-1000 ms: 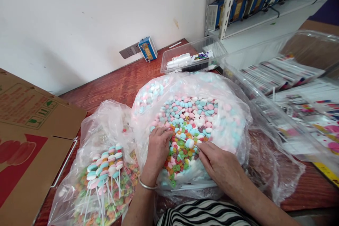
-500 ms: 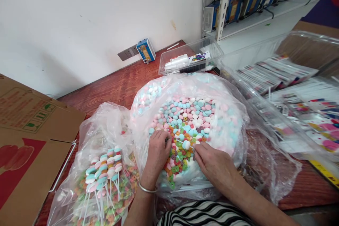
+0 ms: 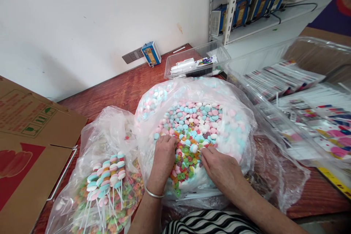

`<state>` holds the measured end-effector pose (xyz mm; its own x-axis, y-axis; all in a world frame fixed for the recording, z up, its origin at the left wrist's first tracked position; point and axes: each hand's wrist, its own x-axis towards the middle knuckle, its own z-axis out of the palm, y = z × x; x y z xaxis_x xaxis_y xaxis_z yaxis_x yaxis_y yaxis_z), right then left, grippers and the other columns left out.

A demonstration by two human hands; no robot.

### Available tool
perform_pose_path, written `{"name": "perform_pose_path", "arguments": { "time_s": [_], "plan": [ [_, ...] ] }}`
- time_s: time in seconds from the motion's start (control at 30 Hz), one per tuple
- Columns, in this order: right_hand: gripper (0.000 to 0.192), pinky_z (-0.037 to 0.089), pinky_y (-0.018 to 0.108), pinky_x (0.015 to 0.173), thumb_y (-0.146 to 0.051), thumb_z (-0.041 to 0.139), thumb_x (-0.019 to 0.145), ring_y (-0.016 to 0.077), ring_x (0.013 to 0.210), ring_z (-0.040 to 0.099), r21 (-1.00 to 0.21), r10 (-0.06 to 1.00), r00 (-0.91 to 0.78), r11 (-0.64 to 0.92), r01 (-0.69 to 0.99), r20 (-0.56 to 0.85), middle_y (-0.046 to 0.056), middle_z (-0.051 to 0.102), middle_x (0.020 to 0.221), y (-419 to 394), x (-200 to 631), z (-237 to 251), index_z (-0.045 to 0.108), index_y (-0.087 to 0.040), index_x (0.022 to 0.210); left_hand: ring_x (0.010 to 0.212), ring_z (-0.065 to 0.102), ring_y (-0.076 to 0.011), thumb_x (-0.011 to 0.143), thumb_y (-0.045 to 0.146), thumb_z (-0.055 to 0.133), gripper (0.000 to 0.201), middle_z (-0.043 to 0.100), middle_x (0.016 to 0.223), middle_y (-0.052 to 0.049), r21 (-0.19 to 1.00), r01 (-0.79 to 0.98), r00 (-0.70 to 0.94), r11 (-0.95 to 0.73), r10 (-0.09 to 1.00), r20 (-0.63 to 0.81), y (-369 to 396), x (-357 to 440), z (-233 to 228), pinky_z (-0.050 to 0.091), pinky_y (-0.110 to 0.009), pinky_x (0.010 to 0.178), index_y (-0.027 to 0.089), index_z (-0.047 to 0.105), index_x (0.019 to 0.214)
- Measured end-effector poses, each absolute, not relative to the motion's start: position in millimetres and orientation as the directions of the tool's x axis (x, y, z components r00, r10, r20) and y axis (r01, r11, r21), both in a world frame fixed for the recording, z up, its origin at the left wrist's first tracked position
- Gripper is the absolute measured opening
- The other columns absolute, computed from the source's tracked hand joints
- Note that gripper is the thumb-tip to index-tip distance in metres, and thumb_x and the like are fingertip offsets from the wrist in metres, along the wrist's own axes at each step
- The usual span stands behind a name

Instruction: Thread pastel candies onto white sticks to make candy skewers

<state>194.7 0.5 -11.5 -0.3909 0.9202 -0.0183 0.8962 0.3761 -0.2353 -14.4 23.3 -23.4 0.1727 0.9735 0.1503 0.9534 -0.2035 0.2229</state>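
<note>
A white stick bearing a pale blue and white marshmallow (image 3: 193,148) is pinched at its right end by my right hand (image 3: 219,166). The stick's other side points toward my left hand (image 3: 164,153), whose fingers are curled down at the candies' left edge; what they grip is hidden. Both hands are over a large open plastic bag (image 3: 238,124) of pink, blue and white marshmallows (image 3: 189,111). Colourful gummy rings (image 3: 185,164) lie heaped between the hands. To the left, several finished marshmallow skewers (image 3: 105,177) rest on a clear bag of gummy rings (image 3: 134,182).
A cardboard box (image 3: 35,146) stands at the left. Behind the bag is a clear plastic tub (image 3: 170,60) with white tubes, and a small blue device (image 3: 151,54) sits by the wall. A large clear bin (image 3: 276,117) of printed packets is at the right, below a metal shelf (image 3: 230,11).
The view has shifted slightly. My left fingers have moved a little at the gummy rings, while my right hand keeps its pinch on the stick.
</note>
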Motion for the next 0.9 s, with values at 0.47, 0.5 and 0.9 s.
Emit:
{"name": "perform_pose_path", "arguments": {
  "time_s": [0.47,0.5,0.9],
  "plan": [
    [0.016,0.036,0.028,0.051,-0.021,0.049,0.096,0.0174,0.065,0.066,-0.342,0.896,-0.431,0.440,0.830,0.105,0.000,0.066,0.079,-1.7,190.0,-5.0,0.062,-0.021,0.087,0.080,0.063,-0.0154,0.082,0.032,0.067,0.016,0.068,0.086,-0.003,0.980,0.101,-0.241,0.172,0.960,-0.144,5.4,-2.5,-17.8,0.050,-0.027,0.074,0.018,0.066,0.089],
    [0.015,0.035,0.028,0.051,-0.021,0.050,0.096,0.0173,0.064,0.066,-0.338,0.895,-0.432,0.443,0.830,0.111,0.001,0.066,0.079,-1.7,190.2,-4.7,0.062,-0.021,0.087,0.076,0.063,-0.0142,0.080,0.034,0.069,0.018,0.068,0.082,-0.002,0.982,0.017,-0.231,0.186,0.957,-0.177,4.8,-0.8,-17.7,0.051,-0.025,0.071,0.018,0.065,0.087],
    [0.021,0.038,0.027,0.055,-0.021,0.045,0.098,0.0174,0.068,0.065,-0.400,0.900,-0.425,0.424,0.812,0.092,0.002,0.064,0.080,-3.7,191.6,-9.7,0.060,-0.021,0.084,0.057,0.058,-0.0105,0.084,0.037,0.065,0.034,0.066,0.080,0.001,0.962,0.193,-0.160,0.194,0.973,-0.164,1.2,1.2,-10.4,0.051,-0.025,0.057,0.021,0.059,0.113]
  ]
}}
